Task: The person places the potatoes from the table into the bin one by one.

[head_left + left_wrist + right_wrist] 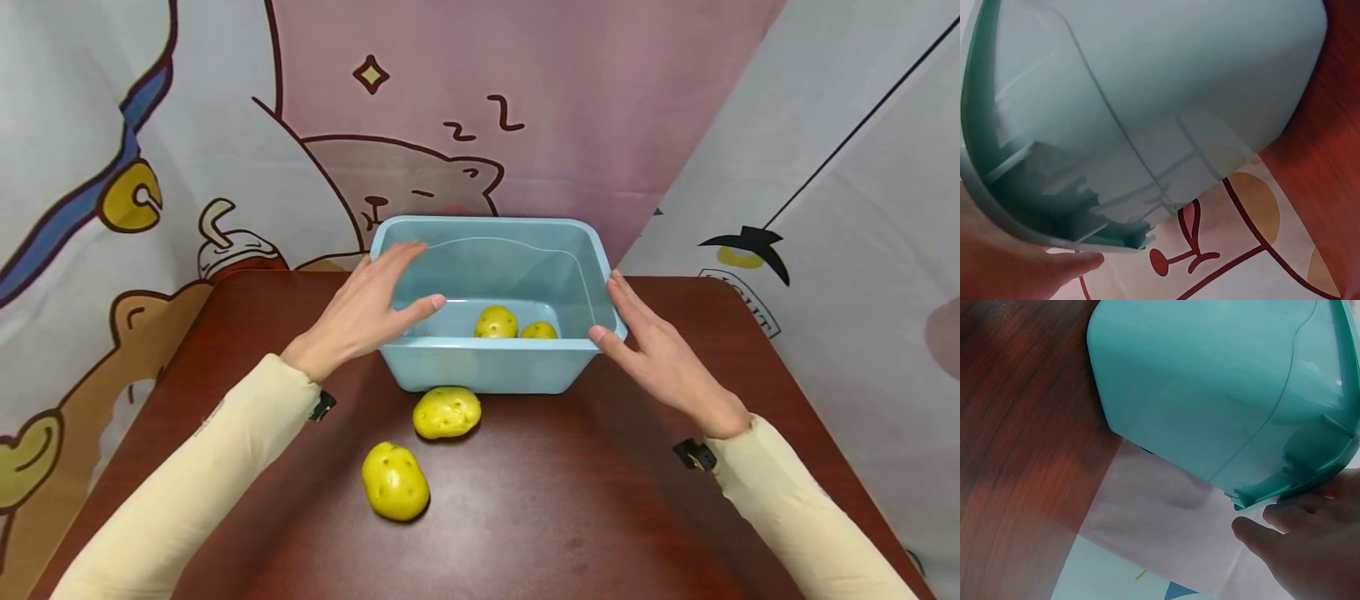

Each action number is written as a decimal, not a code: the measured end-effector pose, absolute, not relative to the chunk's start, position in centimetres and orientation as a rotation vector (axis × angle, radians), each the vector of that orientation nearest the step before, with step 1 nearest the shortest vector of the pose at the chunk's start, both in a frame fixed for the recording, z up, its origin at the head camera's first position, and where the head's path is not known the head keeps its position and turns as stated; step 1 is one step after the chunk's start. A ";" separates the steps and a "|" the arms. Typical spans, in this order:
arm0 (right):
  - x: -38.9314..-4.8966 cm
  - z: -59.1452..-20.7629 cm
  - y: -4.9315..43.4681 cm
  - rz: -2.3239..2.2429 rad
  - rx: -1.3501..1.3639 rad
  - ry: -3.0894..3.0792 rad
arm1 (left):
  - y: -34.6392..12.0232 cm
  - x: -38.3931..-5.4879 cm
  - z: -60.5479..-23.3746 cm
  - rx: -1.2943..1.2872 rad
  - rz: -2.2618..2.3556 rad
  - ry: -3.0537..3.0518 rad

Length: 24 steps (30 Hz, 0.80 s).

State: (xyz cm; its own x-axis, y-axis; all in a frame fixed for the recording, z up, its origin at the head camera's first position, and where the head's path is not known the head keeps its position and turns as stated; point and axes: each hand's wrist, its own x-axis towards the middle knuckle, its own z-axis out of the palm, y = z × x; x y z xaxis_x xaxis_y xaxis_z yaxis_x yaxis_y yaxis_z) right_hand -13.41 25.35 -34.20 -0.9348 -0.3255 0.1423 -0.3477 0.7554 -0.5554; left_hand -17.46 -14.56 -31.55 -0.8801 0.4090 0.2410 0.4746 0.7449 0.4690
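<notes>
A light blue plastic bin (480,367) stands at the far part of the table. Inside it show two yellow potatoes, one larger in view (496,322) and one partly hidden by the front rim (538,330). My left hand (363,308) is at the bin's left rim with fingers extended and thumb spread. At the right rim my right hand (663,358) has its fingers along the outside and its thumb by the front corner. Two more potatoes lie on the table, one close before the bin (447,412) and another nearer to me (395,482).
The dark red-brown wooden table (570,517) reaches back to a hanging cloth (570,108) printed with cartoon animals. This cloth stands close behind the bin and along both sides.
</notes>
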 end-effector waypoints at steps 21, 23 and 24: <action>-13.5 -34.1 25.3 0.935 0.568 -2.906 | -18.0 -11.0 -35.6 -0.887 -0.854 -2.344; -13.6 -34.1 25.3 0.938 0.569 -2.904 | -18.1 -10.4 -35.9 -0.904 -0.873 -2.327; -13.6 -34.1 25.3 0.939 0.570 -2.903 | -18.1 -10.1 -36.0 -0.912 -0.875 -2.325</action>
State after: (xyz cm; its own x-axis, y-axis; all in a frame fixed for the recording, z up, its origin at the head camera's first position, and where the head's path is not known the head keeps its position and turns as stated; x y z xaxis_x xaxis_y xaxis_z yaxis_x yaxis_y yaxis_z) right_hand -13.59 25.31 -34.14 -0.9320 -0.3317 0.1465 -0.3547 0.7498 -0.5586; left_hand -10.11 -18.11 -36.00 -0.6568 0.4122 0.6314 0.7262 0.5713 0.3825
